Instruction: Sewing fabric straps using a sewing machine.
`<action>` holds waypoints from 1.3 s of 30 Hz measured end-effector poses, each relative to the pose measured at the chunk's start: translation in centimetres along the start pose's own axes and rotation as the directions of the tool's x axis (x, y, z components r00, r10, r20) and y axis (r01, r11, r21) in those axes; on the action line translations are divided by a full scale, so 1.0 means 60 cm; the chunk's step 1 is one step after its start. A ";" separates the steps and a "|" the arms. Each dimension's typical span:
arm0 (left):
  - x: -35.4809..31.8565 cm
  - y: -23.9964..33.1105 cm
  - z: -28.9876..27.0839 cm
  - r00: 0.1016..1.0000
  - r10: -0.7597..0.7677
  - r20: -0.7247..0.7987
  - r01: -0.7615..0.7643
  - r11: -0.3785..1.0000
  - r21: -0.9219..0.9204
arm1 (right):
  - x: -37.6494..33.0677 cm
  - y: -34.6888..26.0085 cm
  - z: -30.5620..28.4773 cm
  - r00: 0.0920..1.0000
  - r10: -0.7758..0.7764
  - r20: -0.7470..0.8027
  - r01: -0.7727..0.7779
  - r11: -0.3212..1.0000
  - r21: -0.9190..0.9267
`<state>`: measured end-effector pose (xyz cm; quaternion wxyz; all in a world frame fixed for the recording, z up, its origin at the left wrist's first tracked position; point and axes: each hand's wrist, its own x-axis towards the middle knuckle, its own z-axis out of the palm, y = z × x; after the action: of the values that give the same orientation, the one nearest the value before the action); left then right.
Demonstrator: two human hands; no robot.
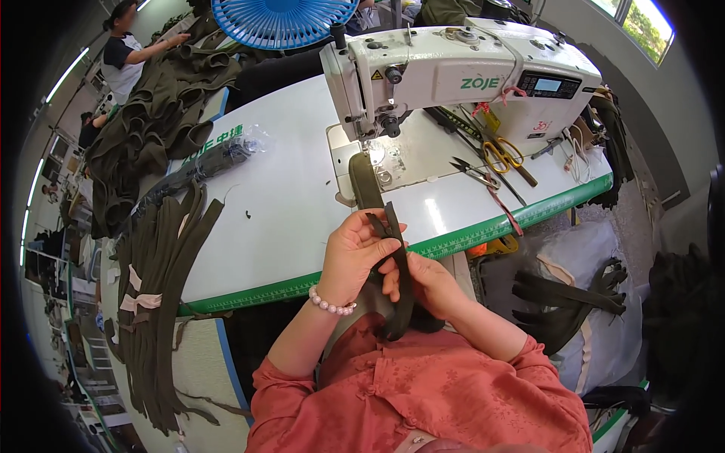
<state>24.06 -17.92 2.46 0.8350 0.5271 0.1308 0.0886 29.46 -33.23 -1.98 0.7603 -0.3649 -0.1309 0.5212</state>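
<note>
Over the front edge of the table, my left hand point(353, 245), with a beaded bracelet at the wrist, pinches a dark olive fabric strip point(402, 291) between thumb and fingers. My right hand point(429, 285) grips the same strip slightly lower, its fingers partly hidden behind the cloth. The strip's loose end hangs toward my lap. Another length of olive fabric point(365, 180) lies from the needle area of the white sewing machine point(453, 68) toward my hands; whether it joins the held strip I cannot tell.
Scissors with yellow handles point(502, 156) and small thread snips point(474, 174) lie right of the needle. Bundled olive strips point(162, 302) hang over the table's left side. More strips point(570, 294) rest on plastic at the right. A blue fan point(283, 19) and a person point(124, 57) are beyond.
</note>
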 end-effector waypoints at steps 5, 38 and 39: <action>0.003 -0.006 -0.001 0.996 0.085 0.016 -0.086 0.992 0.092 | -0.002 -0.037 -0.017 0.877 -0.424 -0.226 0.139 0.674 -0.726; -0.056 -0.065 0.015 0.993 -0.045 0.112 0.000 0.930 0.367 | -0.018 -0.075 -0.006 0.634 -0.767 -0.102 0.488 0.499 -0.716; -0.059 -0.070 0.009 0.988 -0.097 0.116 0.047 0.927 0.373 | -0.016 -0.086 -0.009 0.602 -0.784 -0.151 0.492 0.513 -0.703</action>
<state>20.94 -21.22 -0.67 0.7307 0.6740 0.1086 -0.0035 32.97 -35.28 1.38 0.7516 -0.6158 -0.2354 0.0213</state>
